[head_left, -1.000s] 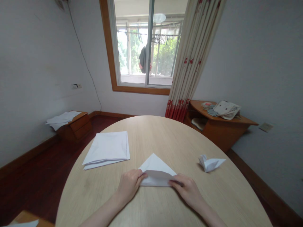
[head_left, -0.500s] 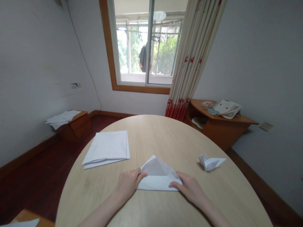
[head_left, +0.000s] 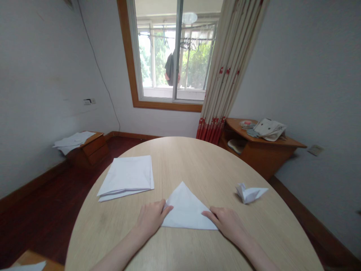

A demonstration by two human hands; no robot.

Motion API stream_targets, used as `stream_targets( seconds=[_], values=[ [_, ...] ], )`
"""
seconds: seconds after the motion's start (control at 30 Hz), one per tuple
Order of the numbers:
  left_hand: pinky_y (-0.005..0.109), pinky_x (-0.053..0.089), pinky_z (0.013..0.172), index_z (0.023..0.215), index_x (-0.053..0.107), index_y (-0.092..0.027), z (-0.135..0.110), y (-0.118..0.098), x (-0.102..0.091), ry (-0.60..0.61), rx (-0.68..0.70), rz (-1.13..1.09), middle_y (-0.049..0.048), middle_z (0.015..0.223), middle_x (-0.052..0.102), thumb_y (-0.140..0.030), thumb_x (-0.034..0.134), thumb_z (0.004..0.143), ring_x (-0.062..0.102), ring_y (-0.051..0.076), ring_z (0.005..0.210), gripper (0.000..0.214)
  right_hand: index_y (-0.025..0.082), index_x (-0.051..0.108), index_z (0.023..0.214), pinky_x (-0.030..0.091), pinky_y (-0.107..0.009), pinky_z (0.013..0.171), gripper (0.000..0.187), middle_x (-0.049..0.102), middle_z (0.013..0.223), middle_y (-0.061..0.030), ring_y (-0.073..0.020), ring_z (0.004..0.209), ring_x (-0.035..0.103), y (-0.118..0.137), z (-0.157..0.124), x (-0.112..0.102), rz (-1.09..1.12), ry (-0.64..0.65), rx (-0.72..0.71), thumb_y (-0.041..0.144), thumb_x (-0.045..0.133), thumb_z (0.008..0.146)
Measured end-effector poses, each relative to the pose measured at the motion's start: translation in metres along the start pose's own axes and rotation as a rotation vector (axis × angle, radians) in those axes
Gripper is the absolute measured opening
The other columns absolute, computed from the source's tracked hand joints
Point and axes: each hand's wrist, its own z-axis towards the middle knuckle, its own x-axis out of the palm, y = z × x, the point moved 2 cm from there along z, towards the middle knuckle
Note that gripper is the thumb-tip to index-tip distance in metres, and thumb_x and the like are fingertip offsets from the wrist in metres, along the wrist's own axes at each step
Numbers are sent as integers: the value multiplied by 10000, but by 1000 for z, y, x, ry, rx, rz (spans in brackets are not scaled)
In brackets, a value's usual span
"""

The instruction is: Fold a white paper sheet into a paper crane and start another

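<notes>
We are resting our left hand [head_left: 152,217] and right hand [head_left: 227,222], fingers together and unclamped, on the lower corners of a folded white paper triangle [head_left: 187,210] near the front edge of the wooden table [head_left: 113,233]

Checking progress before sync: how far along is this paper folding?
Done: a folded paper figure sits on the table, looking finished. In hand: a white paper triangle, flat between the left hand and right hand. Left: a stack of white paper lies beyond the hands.
</notes>
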Motion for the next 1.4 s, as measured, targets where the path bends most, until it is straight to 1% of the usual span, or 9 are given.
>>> stream_targets(
  seconds=[0.27,0.4,0.5,0.63,0.73,0.87,0.97,1.1,1.4],
  values=[
    [351,458,679,1042,535,-170,-11,-12,-6,-24,-58,-1,109,956,686,-647,512,823,648,332,885,525,192,567,741,339,-274,511,426,648,641,-49,-196,559,611,16,-4,3,-230,-235,-106,351,269,1000],
    [408,445,822,1180,510,-134,-13,-18,0,-143,15,12,142,1076,625,-545,549,836,581,325,1007,537,145,598,962,451,-345,672,288,674,909,-127,-245,802,626,31,-3,5,-258,-334,-156,128,313,931],
    [466,393,937,1317,414,-106,-11,-18,9,-264,113,19,169,1217,558,-473,546,849,518,331,1108,610,115,540,1193,488,-408,854,369,631,1150,-168,-268,1051,587,39,-4,17,-124,-369,-212,85,322,896],
    [522,199,1102,1394,306,-93,-7,-17,24,-374,292,34,184,1415,405,-399,505,882,300,337,1341,629,157,411,1375,458,-415,1000,439,503,1370,-134,-236,1259,471,44,-3,39,88,-275,-200,181,315,947],
    [481,211,1121,1442,193,-89,-3,-18,36,-365,394,26,166,1492,294,-285,416,927,176,279,1405,594,135,369,1413,423,-435,1046,464,416,1441,-140,-237,1328,384,47,-2,47,151,-209,-168,206,273,965],
    [444,265,1116,1452,177,-96,-1,-18,48,-281,403,3,152,1510,253,-207,335,950,181,234,1405,538,91,333,1431,348,-457,1098,503,321,1487,-141,-255,1379,273,51,-2,44,130,-124,-162,306,289,979],
    [451,274,1114,1451,199,-94,-1,-18,50,-227,395,4,160,1507,246,-290,341,971,189,241,1400,538,84,268,1455,322,-448,1111,559,256,1508,-139,-253,1395,225,55,-2,38,96,-64,-160,374,301,979],
    [463,229,1130,1462,185,-85,-3,-18,44,-183,393,30,157,1516,203,-444,352,968,138,251,1409,634,158,186,1481,227,-537,1125,574,238,1517,-105,-266,1405,189,57,-2,32,38,-29,-183,412,298,979],
    [541,159,1129,1480,177,-142,-2,-18,38,-101,338,33,103,1526,193,-527,359,944,132,268,1413,684,192,198,1476,189,-532,1131,571,198,1528,-83,-252,1410,175,57,1,24,27,79,-154,462,272,978]
  ],
)
